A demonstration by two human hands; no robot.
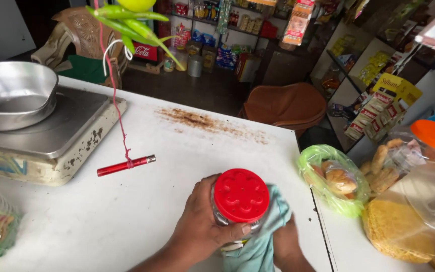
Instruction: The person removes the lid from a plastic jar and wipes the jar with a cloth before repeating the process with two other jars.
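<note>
Standing upright on the bench point(127, 216), the jar point(237, 211) has its long axis vertical, red lid point(241, 195) facing up at you. Your left hand point(202, 229) is closed round the jar's left wall, thumb across its front just below the lid. Your right hand point(285, 247) lies on the jar's other side, pressing a blue cloth point(260, 247) against the glass; the cloth hides how far that grip is closed. Both hands touch the jar. Well left of the jar sits a scale point(51, 136).
</note>
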